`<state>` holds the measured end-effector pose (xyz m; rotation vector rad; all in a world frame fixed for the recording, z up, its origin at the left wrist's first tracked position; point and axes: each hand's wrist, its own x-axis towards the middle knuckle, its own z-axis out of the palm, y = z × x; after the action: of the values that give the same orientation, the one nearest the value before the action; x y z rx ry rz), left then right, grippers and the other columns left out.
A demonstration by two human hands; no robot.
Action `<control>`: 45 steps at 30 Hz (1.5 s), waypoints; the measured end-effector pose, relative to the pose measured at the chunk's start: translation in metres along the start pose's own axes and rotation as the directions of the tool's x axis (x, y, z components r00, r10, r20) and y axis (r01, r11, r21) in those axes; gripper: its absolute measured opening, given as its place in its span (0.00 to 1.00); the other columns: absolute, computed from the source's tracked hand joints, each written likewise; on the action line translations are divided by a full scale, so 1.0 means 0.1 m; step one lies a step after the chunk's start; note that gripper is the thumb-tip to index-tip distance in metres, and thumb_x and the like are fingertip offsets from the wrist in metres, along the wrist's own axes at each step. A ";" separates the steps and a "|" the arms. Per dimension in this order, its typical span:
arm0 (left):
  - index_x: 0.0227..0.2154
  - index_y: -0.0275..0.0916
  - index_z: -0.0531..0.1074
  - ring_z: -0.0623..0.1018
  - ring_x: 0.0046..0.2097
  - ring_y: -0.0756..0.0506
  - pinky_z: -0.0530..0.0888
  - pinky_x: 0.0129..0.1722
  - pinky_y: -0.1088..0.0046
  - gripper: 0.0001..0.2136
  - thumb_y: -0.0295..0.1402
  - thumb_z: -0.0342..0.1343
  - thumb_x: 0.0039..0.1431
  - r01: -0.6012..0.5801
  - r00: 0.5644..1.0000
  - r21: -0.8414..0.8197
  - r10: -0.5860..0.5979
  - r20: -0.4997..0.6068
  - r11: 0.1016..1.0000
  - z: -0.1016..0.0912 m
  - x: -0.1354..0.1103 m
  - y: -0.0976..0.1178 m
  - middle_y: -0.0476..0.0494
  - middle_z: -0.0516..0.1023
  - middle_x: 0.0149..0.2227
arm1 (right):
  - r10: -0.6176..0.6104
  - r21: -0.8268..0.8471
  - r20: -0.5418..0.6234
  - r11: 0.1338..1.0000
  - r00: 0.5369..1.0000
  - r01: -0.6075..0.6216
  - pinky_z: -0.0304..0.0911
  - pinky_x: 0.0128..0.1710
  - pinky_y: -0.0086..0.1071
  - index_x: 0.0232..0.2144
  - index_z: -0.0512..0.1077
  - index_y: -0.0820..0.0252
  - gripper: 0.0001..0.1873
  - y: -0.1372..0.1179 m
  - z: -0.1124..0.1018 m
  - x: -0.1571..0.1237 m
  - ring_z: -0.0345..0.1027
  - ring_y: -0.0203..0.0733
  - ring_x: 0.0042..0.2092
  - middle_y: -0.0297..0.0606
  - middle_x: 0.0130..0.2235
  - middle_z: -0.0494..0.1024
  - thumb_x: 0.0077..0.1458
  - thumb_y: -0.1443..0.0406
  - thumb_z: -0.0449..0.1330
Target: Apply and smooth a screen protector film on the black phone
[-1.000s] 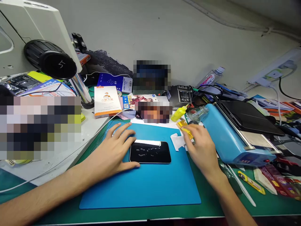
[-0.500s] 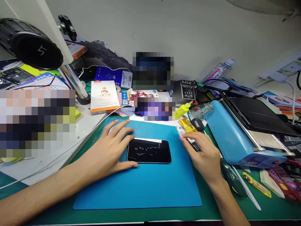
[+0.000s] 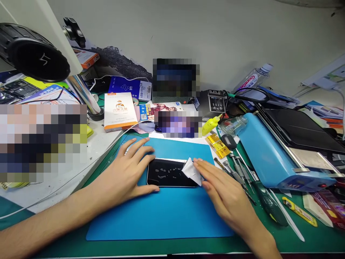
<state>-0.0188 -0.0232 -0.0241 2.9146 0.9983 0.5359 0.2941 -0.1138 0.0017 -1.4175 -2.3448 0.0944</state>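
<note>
A black phone (image 3: pixel 167 173) lies face up on a blue work mat (image 3: pixel 161 212), its glass marked with thin white lines. My left hand (image 3: pixel 126 174) rests flat at the phone's left end, fingers spread along its far edge and thumb against its near corner. My right hand (image 3: pixel 221 194) is at the phone's right end. Its fingertips pinch a small folded white wipe (image 3: pixel 191 171) that lies on the screen's right corner.
A row of screwdrivers and tweezers (image 3: pixel 239 172) lies right of the mat, beside a blue laminating machine (image 3: pixel 272 154). Yellow packets (image 3: pixel 219 144), a yellow glue bottle (image 3: pixel 210 126) and a glass jar (image 3: pixel 234 126) sit behind. Boxes (image 3: pixel 120 110) and a microscope arm (image 3: pixel 35 54) stand at the left.
My right hand picked the white wipe up from the mat's right edge and carried it left onto the phone's right end. My left hand stayed on the phone.
</note>
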 end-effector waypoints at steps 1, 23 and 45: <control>0.55 0.35 0.71 0.63 0.70 0.28 0.53 0.71 0.45 0.32 0.61 0.56 0.63 0.001 1.000 -0.001 -0.001 0.002 1.000 0.00 0.00 0.00 0.34 0.74 0.60 | -0.004 -0.028 0.019 1.000 1.000 0.005 0.61 0.69 0.48 0.70 0.62 0.57 0.26 -0.05 0.03 -0.03 0.62 0.48 0.70 0.43 0.68 0.70 0.72 0.66 0.53; 0.53 0.37 0.72 0.61 0.71 0.28 0.53 0.71 0.44 0.34 0.63 0.56 0.61 0.024 1.000 -0.039 -0.024 -0.001 0.999 0.01 0.00 -0.01 0.34 0.74 0.59 | 0.046 -0.152 0.139 0.988 0.989 -0.024 0.59 0.71 0.50 0.76 0.43 0.64 0.41 -0.51 0.27 -0.25 0.50 0.55 0.74 0.46 0.74 0.55 0.72 0.55 0.54; 0.53 0.36 0.71 0.62 0.70 0.27 0.56 0.69 0.42 0.33 0.62 0.59 0.60 0.026 1.000 -0.062 -0.026 0.002 0.998 0.00 0.01 -0.01 0.32 0.74 0.60 | 0.207 -0.137 0.058 0.971 0.977 -0.197 0.57 0.71 0.55 0.77 0.37 0.60 0.41 -0.50 0.47 -0.03 0.47 0.56 0.75 0.46 0.76 0.49 0.74 0.54 0.51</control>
<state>-0.0191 -0.0222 -0.0236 2.8433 0.9996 0.5538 0.2357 -0.1338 -0.0294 -1.7426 -2.2929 0.0497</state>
